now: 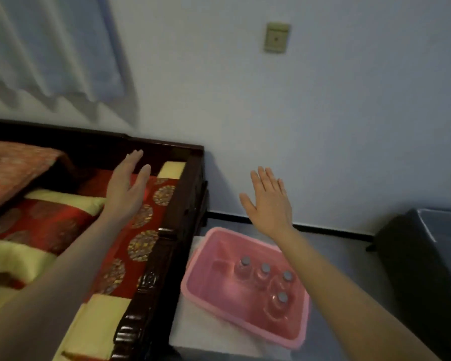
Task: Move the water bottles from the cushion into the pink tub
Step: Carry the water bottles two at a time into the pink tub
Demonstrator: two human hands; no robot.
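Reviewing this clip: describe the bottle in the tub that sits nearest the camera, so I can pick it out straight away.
Start at the dark carved wooden bench arm; the pink tub sits on the floor just right of it. Four grey-capped clear bottles stand upright inside, near its right side. The nearest bottle stands alone below the other three, which form a slanting row.

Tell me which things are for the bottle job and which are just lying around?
For the job: bottles, pink tub, cushion, left hand, right hand.
Just around: curtain, wall plate, dark box.
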